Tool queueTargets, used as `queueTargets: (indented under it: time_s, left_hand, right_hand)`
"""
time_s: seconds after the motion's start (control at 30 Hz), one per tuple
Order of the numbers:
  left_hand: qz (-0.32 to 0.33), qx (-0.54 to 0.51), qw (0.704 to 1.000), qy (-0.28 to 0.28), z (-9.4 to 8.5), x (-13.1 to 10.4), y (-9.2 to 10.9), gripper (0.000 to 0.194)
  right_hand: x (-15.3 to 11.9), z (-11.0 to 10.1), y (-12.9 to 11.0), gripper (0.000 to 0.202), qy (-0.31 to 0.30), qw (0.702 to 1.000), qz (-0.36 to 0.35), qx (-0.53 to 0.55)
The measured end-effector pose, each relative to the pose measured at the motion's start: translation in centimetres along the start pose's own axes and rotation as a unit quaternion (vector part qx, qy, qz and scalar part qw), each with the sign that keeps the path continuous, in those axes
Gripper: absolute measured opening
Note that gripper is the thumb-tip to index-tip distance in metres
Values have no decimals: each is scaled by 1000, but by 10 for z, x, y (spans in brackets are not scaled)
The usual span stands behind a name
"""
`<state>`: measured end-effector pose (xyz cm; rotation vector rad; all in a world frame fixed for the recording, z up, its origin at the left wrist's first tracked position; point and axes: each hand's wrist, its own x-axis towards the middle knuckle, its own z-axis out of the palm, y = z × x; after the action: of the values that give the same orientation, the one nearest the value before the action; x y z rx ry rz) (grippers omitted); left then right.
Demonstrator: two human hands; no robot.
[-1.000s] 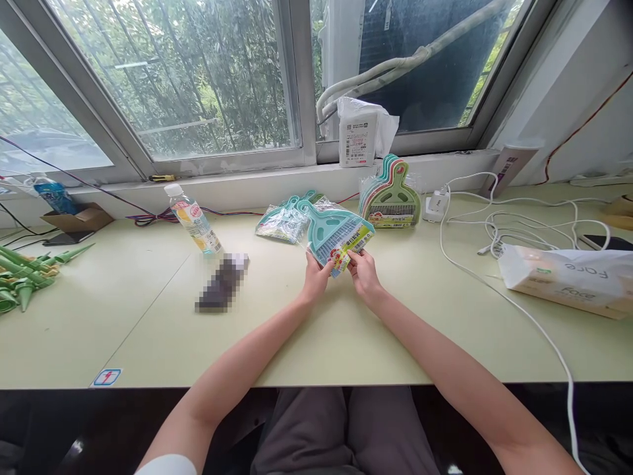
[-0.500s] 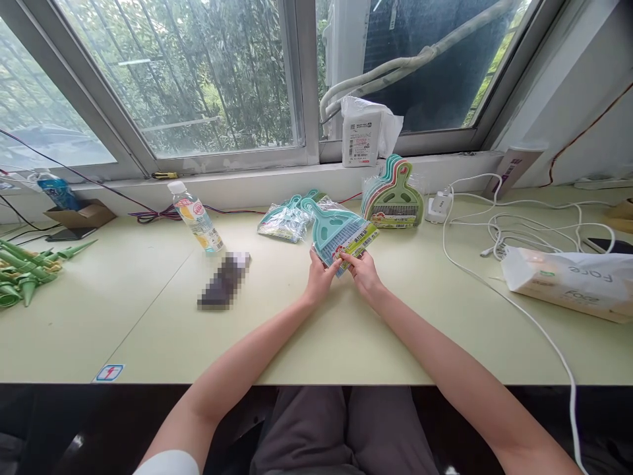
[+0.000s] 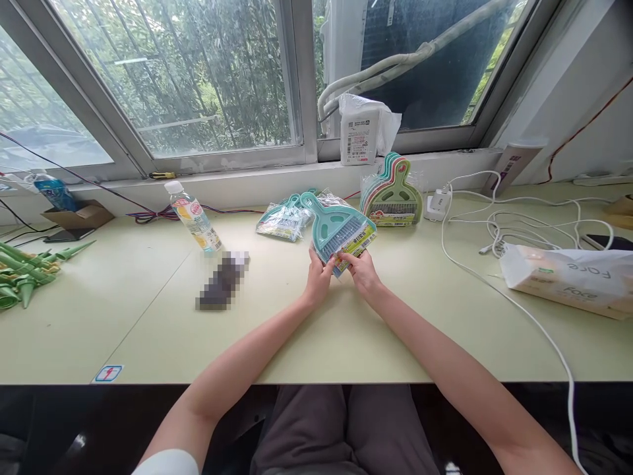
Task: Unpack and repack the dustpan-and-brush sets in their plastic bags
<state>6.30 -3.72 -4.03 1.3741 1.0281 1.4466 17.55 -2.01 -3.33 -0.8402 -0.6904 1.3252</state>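
Observation:
A teal mini dustpan and brush set (image 3: pixel 332 225) with a yellow-green label is held up over the table, its handle pointing away and to the left. My left hand (image 3: pixel 319 277) grips its lower left corner. On the label edge at the lower right, my right hand (image 3: pixel 363 272) pinches with thumb and fingers. Behind it to the left lie more teal sets (image 3: pixel 283 219) in clear plastic bags. A row of dustpan sets (image 3: pixel 395 194) stands upright at the back right, an olive-green one in front with red and teal ones behind.
A drink bottle (image 3: pixel 194 218) and a blurred dark object (image 3: pixel 222 282) are left of my hands. White cables (image 3: pixel 524 227) and a tissue pack (image 3: pixel 568 280) lie right. Green pointed pieces (image 3: pixel 30 270) are far left. A white package (image 3: pixel 360 137) stands on the windowsill.
The held set has tilted slightly, its label edge shifting a little left. Both hands keep their hold, and the view has moved slightly.

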Motion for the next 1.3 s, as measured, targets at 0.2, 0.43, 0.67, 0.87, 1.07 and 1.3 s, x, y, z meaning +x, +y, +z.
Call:
queueTargets:
  time_s: [0.2, 0.43, 0.67, 0.87, 1.07, 1.3]
  left_hand:
    - [25, 35, 999, -9, -1, 2, -2, 78]
    - [19, 78, 996, -26, 0, -2, 2, 77]
    - [31, 87, 995, -31, -1, -2, -2, 81]
    - [44, 65, 997, -18, -1, -2, 3, 81]
    - [28, 51, 998, -21, -1, -2, 4, 84]
    - [22, 69, 997, -31, 0, -3, 0, 84]
  right_hand:
    - [1, 0, 3, 61, 12, 1000, -8, 3]
    - [-3, 1, -2, 55, 8, 1000, -7, 1]
    - [-1, 0, -5, 51, 13, 1000, -4, -8]
    - [0, -1, -9, 60, -19, 999, -17, -37]
    - [-2, -1, -6, 57, -10, 1000, -14, -11]
    - [1, -5, -6, 57, 8, 1000, -3, -28]
